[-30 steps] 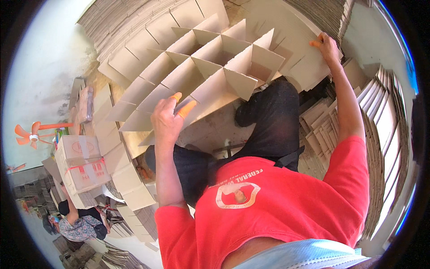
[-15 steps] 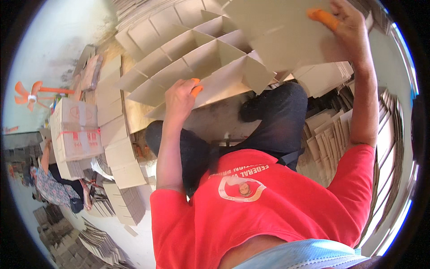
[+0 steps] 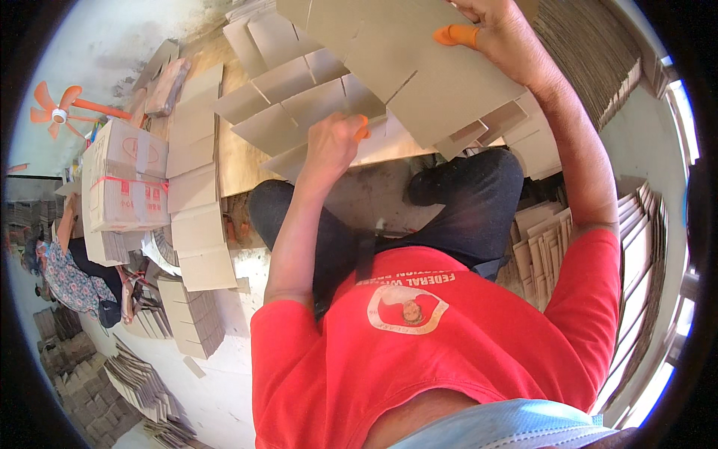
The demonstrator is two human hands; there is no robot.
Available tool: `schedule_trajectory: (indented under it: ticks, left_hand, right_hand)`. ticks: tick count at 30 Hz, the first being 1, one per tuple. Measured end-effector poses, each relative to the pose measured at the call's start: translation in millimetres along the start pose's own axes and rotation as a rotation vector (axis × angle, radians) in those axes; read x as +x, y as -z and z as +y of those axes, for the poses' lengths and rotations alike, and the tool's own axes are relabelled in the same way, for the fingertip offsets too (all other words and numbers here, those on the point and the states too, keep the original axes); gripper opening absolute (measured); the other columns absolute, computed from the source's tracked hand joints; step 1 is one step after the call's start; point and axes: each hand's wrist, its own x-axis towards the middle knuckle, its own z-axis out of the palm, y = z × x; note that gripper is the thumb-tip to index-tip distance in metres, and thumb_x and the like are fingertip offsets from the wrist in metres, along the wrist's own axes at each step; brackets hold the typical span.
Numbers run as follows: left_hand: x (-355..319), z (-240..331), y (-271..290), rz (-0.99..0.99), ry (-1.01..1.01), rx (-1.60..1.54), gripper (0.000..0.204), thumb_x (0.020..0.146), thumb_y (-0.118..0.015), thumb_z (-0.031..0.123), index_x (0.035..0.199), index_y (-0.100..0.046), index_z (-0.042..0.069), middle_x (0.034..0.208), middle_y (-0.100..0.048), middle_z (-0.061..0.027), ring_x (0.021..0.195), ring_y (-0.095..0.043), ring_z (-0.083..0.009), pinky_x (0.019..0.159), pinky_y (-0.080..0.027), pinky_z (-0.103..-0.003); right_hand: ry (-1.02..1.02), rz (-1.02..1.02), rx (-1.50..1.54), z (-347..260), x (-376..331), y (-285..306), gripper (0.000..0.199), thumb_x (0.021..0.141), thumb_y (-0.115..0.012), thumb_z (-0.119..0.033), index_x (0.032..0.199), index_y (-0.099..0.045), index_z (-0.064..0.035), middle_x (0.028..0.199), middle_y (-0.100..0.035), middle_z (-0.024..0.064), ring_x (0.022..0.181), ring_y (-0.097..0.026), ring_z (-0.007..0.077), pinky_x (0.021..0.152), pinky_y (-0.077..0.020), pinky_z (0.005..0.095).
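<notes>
On plywood (image 3: 241, 166), steadying cardboard dividers (image 3: 280, 112) with left hand (image 3: 333, 142) closed on an edge, probably against shifting. Pinching slotted sheet (image 3: 434, 86) snugly in right hand (image 3: 505, 37), seemingly against sagging.

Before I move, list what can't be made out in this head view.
In the head view:
Right hand: some of its fingers are cut off by the top edge.
Cardboard sheet: its far end is cut off by the same edge.
Cardboard dividers: partly hidden behind the sheet.
Left hand: its own back hides most fingers.
Taped carton: its closed walls hide any contents.
</notes>
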Motion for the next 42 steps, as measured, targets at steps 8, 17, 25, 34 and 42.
schedule_trajectory:
  ticks: [8,17,25,34,42]
  left_hand:
    - [4.6,2.4,3.8,-0.028,0.016,-0.003,0.012,0.074,-0.071,0.012,0.083,-0.069,0.006,0.075,-0.064,-0.0156,0.07,-0.062,-0.0312,0.061,-0.048,-0.041]
    - [6.1,-8.0,-4.1,0.037,-0.029,-0.038,0.014,0.073,-0.071,0.013,0.087,-0.071,0.008,0.072,-0.064,-0.0137,0.069,-0.062,-0.03,0.061,-0.048,-0.04]
    - [7.6,-9.1,-2.5,-0.007,0.003,-0.021,0.012,0.074,-0.071,0.014,0.085,-0.071,0.009,0.075,-0.064,-0.0143,0.068,-0.062,-0.0301,0.06,-0.048,-0.041]
    - [11.9,-9.6,-8.1,-0.006,0.008,-0.01,0.012,0.072,-0.071,0.012,0.082,-0.071,0.006,0.078,-0.066,-0.0137,0.07,-0.064,-0.0303,0.061,-0.05,-0.039]
    - [14.7,-14.0,-10.9,0.012,0.039,-0.052,0.011,0.071,-0.072,0.011,0.08,-0.071,0.006,0.078,-0.066,-0.0145,0.07,-0.064,-0.0306,0.061,-0.049,-0.039]
  right_hand:
    - [0.058,-0.052,-0.182,16.2,3.0,-12.5,0.045,0.076,-0.063,0.009,0.12,-0.057,0.0032,0.121,-0.062,0.0137,0.111,-0.057,0.0163,0.091,-0.0466,0.0277]
    - [-0.058,-0.088,-0.027,7.3,11.2,-27.3,0.047,0.077,-0.061,0.01,0.123,-0.054,0.0019,0.125,-0.06,0.0143,0.109,-0.059,0.0207,0.088,-0.0498,0.0307]
    - [-0.016,-0.075,-0.231,31.8,11.0,-31.6,0.046,0.079,-0.067,-0.006,0.124,-0.056,-0.0077,0.1,-0.064,0.0221,0.091,-0.066,0.0329,0.076,-0.0513,0.038]
    - [0.117,-0.28,-0.35,64.7,9.6,-77.2,0.071,0.073,-0.061,0.009,0.139,-0.039,-0.0064,0.105,-0.063,0.0216,0.091,-0.062,0.0343,0.076,-0.0502,0.041]
    - [-0.037,-0.547,-0.291,46.9,25.6,-76.6,0.072,0.07,-0.061,0.008,0.136,-0.034,-0.0015,0.09,-0.063,0.0232,0.085,-0.062,0.039,0.067,-0.0496,0.0431]
